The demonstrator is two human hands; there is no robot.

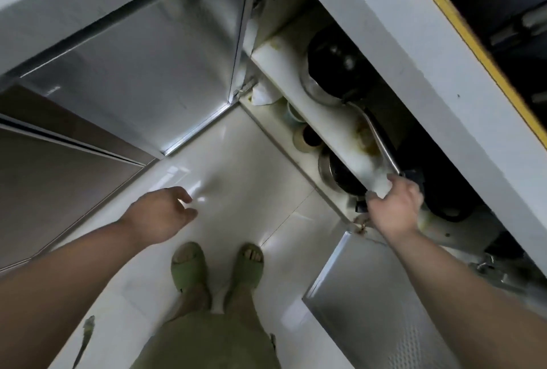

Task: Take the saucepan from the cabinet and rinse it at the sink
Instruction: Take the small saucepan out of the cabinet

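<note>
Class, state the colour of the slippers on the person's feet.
Olive green slippers, seen best in the head view, the only one.

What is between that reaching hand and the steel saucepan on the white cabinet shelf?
Nothing visible. The right hand is already at the end of the long metal handle of the steel saucepan, which sits on the white cabinet shelf. The cabinet doors stand open. The left hand hangs free.

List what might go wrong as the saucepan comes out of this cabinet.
1. The right hand holds only the tip of the long handle, so the saucepan may tip when lifted.
2. It sits on a shelf under the countertop; it could knock the edge.
3. Bowls sit on the level below, and a dropped pan could hit them.
</note>
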